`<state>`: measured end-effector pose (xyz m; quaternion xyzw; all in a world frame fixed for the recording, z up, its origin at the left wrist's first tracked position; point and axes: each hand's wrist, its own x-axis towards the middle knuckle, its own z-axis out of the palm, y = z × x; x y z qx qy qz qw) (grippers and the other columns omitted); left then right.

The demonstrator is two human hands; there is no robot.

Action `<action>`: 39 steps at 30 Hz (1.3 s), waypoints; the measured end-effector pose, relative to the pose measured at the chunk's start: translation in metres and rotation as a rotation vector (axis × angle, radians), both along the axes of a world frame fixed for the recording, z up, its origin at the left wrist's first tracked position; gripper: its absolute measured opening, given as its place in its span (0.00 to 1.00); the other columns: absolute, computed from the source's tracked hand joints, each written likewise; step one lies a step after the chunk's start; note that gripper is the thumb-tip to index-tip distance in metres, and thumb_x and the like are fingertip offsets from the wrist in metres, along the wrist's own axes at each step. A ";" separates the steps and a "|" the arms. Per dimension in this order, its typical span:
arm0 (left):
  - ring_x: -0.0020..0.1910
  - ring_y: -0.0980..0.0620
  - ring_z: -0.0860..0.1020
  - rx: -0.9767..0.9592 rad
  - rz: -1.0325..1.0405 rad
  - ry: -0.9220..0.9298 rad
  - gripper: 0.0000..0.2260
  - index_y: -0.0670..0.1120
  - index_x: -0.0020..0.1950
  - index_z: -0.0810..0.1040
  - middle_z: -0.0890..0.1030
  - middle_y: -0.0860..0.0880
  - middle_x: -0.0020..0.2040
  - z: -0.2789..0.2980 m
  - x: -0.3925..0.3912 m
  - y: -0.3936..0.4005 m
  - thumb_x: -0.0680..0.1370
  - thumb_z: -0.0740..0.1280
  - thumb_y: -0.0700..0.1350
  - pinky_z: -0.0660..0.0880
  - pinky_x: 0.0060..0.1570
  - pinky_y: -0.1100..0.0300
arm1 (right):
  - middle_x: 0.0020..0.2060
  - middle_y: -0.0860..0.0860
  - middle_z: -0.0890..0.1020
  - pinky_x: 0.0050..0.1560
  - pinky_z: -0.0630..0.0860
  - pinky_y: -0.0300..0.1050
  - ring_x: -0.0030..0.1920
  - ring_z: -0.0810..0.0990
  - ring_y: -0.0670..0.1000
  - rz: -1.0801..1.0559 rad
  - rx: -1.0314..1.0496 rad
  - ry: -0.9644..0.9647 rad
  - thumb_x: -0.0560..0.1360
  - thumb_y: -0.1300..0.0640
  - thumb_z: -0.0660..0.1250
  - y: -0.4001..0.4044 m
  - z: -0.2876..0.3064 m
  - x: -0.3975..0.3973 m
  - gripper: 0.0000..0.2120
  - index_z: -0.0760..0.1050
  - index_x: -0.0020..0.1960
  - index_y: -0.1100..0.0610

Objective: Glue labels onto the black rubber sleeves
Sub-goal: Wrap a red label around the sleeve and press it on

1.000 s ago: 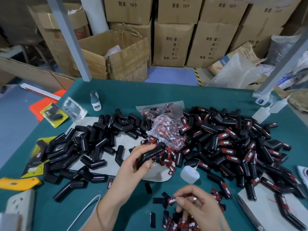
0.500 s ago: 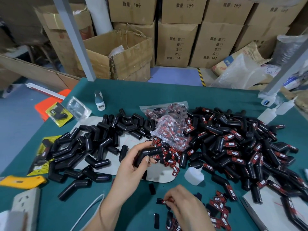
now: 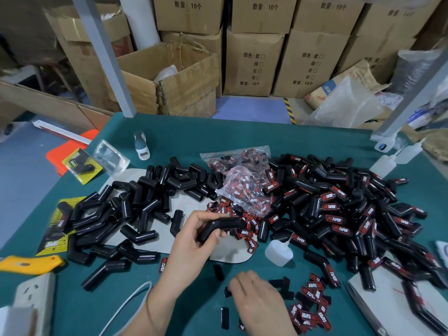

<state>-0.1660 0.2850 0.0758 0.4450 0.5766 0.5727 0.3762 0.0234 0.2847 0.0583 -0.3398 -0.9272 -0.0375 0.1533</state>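
Centrally, left hand (image 3: 191,241) gripping a glossy black bent rubber sleeve (image 3: 219,227), unlabelled, between thumb and curled fingers, right hand (image 3: 257,301) curled over small red-and-black labels (image 3: 309,303), grasp unclear.

Bare green bench (image 3: 242,132) lies open beyond the piles. Unlabelled sleeves (image 3: 135,204) crowd the left, labelled sleeves (image 3: 339,209) the right; a small glue bottle (image 3: 278,252) stands between.

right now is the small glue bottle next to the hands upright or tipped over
Tipped over. The glue bottle lies on its side on the green table, nozzle pointing up-right toward the labelled sleeves.
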 end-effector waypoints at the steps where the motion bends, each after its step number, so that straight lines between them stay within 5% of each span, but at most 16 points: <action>1: 0.54 0.47 0.84 0.001 -0.005 -0.005 0.17 0.56 0.60 0.79 0.86 0.50 0.58 0.000 0.000 0.000 0.82 0.66 0.33 0.79 0.60 0.52 | 0.27 0.49 0.75 0.24 0.70 0.41 0.26 0.75 0.50 0.004 0.087 0.027 0.69 0.67 0.60 0.000 -0.001 -0.001 0.15 0.77 0.28 0.54; 5: 0.54 0.46 0.84 -0.003 -0.016 -0.019 0.21 0.58 0.59 0.81 0.84 0.50 0.61 -0.003 0.000 0.001 0.82 0.66 0.30 0.79 0.60 0.52 | 0.23 0.48 0.68 0.22 0.65 0.41 0.23 0.68 0.49 -0.022 0.073 0.024 0.65 0.66 0.62 -0.005 0.004 0.001 0.13 0.74 0.26 0.52; 10: 0.56 0.43 0.83 0.032 0.004 -0.006 0.19 0.56 0.61 0.84 0.80 0.51 0.59 -0.003 -0.002 0.003 0.81 0.70 0.32 0.80 0.62 0.49 | 0.32 0.39 0.81 0.35 0.78 0.36 0.32 0.79 0.39 0.019 -0.324 0.260 0.60 0.56 0.87 0.005 0.006 0.017 0.16 0.82 0.39 0.45; 13: 0.61 0.46 0.82 0.040 0.014 -0.089 0.17 0.52 0.63 0.81 0.82 0.48 0.60 -0.001 0.000 0.002 0.80 0.70 0.33 0.78 0.64 0.47 | 0.43 0.42 0.84 0.46 0.83 0.44 0.43 0.86 0.44 0.053 -0.651 0.598 0.74 0.66 0.77 0.013 0.016 0.028 0.16 0.86 0.50 0.45; 18: 0.64 0.44 0.82 0.086 0.016 -0.149 0.09 0.53 0.58 0.81 0.84 0.45 0.59 0.004 -0.002 0.000 0.79 0.71 0.43 0.77 0.67 0.45 | 0.44 0.53 0.83 0.49 0.84 0.44 0.45 0.88 0.57 -0.039 -0.992 0.915 0.75 0.73 0.73 0.011 0.035 0.027 0.24 0.88 0.51 0.43; 22: 0.61 0.46 0.84 0.127 -0.011 -0.206 0.14 0.53 0.65 0.81 0.83 0.46 0.59 0.007 -0.002 -0.002 0.79 0.72 0.46 0.82 0.60 0.51 | 0.40 0.61 0.86 0.43 0.85 0.46 0.41 0.88 0.61 -0.113 -1.091 1.149 0.69 0.56 0.82 0.014 0.064 0.020 0.07 0.85 0.43 0.50; 23: 0.59 0.50 0.83 0.142 -0.018 -0.200 0.16 0.54 0.67 0.80 0.83 0.48 0.59 0.006 -0.002 -0.002 0.79 0.72 0.47 0.82 0.58 0.54 | 0.41 0.62 0.86 0.43 0.85 0.46 0.41 0.88 0.61 -0.097 -1.092 1.184 0.67 0.49 0.84 0.017 0.070 0.019 0.11 0.85 0.43 0.52; 25: 0.56 0.53 0.82 0.167 -0.030 -0.167 0.19 0.56 0.71 0.76 0.82 0.51 0.58 0.006 -0.001 -0.004 0.80 0.72 0.50 0.80 0.56 0.60 | 0.42 0.61 0.85 0.41 0.84 0.45 0.40 0.87 0.59 -0.077 -1.074 1.236 0.66 0.45 0.84 0.022 0.078 0.016 0.14 0.86 0.42 0.53; 28: 0.48 0.51 0.82 0.156 -0.046 -0.172 0.24 0.59 0.76 0.70 0.82 0.50 0.55 0.007 -0.001 -0.007 0.81 0.72 0.58 0.80 0.48 0.61 | 0.39 0.58 0.83 0.37 0.83 0.44 0.36 0.86 0.56 -0.105 -1.048 1.294 0.70 0.56 0.82 0.023 0.077 0.009 0.05 0.86 0.41 0.53; 31: 0.45 0.36 0.82 0.202 -0.149 -0.215 0.26 0.56 0.80 0.65 0.80 0.46 0.55 0.004 0.000 -0.009 0.84 0.69 0.54 0.82 0.37 0.52 | 0.36 0.54 0.83 0.34 0.80 0.41 0.35 0.81 0.48 -0.140 -1.126 1.264 0.65 0.47 0.83 0.020 0.066 0.003 0.10 0.85 0.40 0.51; 35: 0.45 0.30 0.79 0.226 -0.220 -0.228 0.26 0.53 0.82 0.62 0.78 0.42 0.56 0.001 0.003 -0.011 0.86 0.67 0.49 0.82 0.34 0.50 | 0.34 0.51 0.81 0.35 0.80 0.42 0.34 0.79 0.47 -0.145 -1.294 1.281 0.58 0.37 0.85 0.019 0.057 0.000 0.24 0.84 0.42 0.54; 39: 0.39 0.31 0.77 0.241 -0.266 -0.205 0.26 0.50 0.82 0.61 0.77 0.43 0.57 0.003 0.004 -0.012 0.86 0.66 0.46 0.82 0.35 0.49 | 0.35 0.51 0.82 0.40 0.82 0.43 0.36 0.81 0.50 -0.157 -1.366 1.284 0.58 0.39 0.86 0.019 0.051 0.001 0.25 0.84 0.43 0.55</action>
